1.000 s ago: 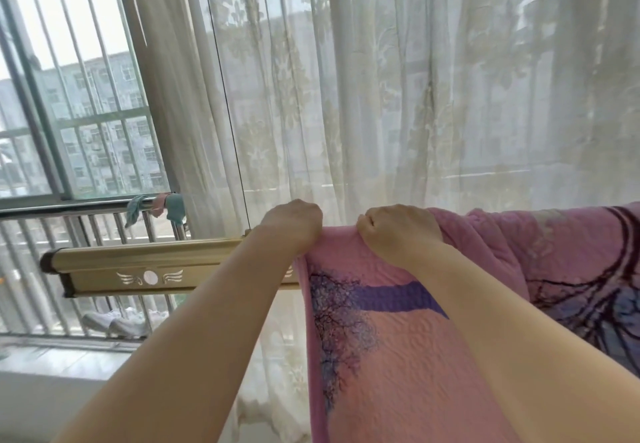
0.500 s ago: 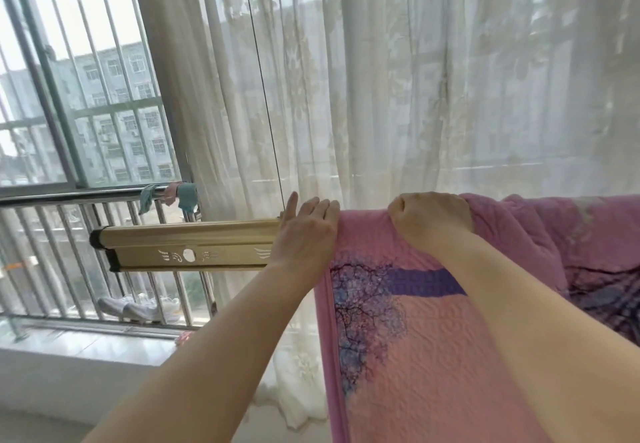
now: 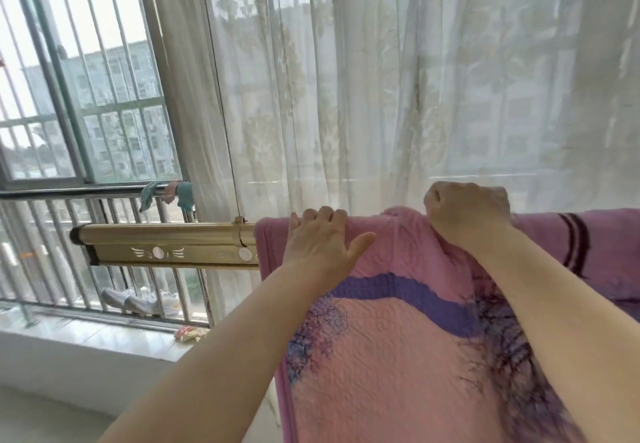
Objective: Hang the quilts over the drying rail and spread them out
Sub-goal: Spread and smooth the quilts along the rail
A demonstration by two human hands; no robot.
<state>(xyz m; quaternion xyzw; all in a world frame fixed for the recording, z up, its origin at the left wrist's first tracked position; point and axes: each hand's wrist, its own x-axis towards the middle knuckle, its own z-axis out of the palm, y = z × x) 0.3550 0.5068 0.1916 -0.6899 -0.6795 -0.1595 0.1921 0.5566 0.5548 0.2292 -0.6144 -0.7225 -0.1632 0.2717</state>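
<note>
Head view: the pink quilt (image 3: 398, 356) hangs draped over the gold drying rail (image 3: 166, 241), filling the frame from the centre toward 5 o'clock. Its top fold runs along the rail from 9 to 3 o'clock, and the near panel, with a purple band and dark tree print, drops toward 6 o'clock. Its left hem hangs vertically where the bare rail begins. The left hand (image 3: 320, 238) lies palm-flat on the quilt at the fold, thumb spread and fingers bent over the top. At 3 o'clock from it, the right hand (image 3: 467, 214) is a closed fist bunching the quilt's top. The rail's bare, black-capped end points toward 9 o'clock. Behind hangs a sheer curtain (image 3: 381, 78). At 9 o'clock stand window bars (image 3: 104, 61), with white shoes (image 3: 138, 300) below.
</note>
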